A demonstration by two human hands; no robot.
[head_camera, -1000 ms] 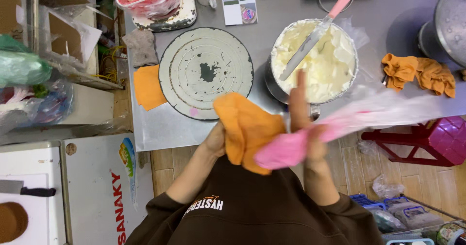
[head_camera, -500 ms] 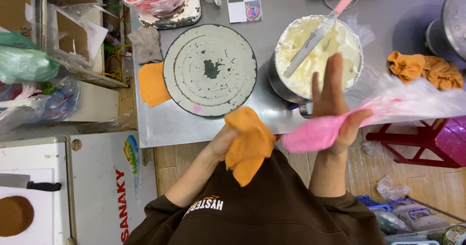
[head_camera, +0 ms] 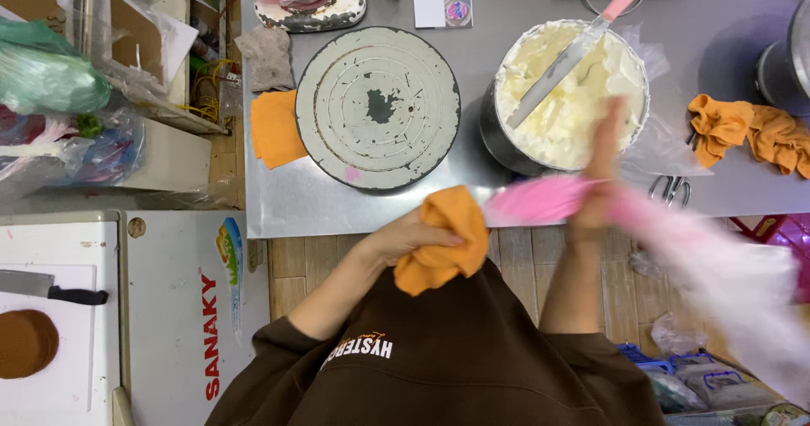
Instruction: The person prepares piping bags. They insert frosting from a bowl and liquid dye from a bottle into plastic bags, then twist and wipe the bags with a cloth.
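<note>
My left hand (head_camera: pixel 411 234) grips a crumpled orange cloth (head_camera: pixel 443 240) at the table's front edge, against my brown shirt. My right hand (head_camera: pixel 601 169) is blurred in motion and holds a piping bag (head_camera: pixel 548 200) filled with pink cream; the bag's clear loose end (head_camera: pixel 734 283) trails down to the right. Just beyond the right hand stands a metal bowl of white cream (head_camera: pixel 567 97) with a pink-handled spatula (head_camera: pixel 582 46) resting in it. A round grey cake turntable (head_camera: pixel 377 107) sits to the left of the bowl.
A flat orange cloth (head_camera: pixel 274 128) and grey rag (head_camera: pixel 267 58) lie left of the turntable. Another orange cloth (head_camera: pixel 747 131) and scissors (head_camera: pixel 671 188) lie at right. A knife (head_camera: pixel 51 289) and brown cake round (head_camera: pixel 25 342) rest on a white chest at left.
The left hand with the orange cloth came off the piping bag and drew back left. The right hand swung the bag so its loose end now trails down right.
</note>
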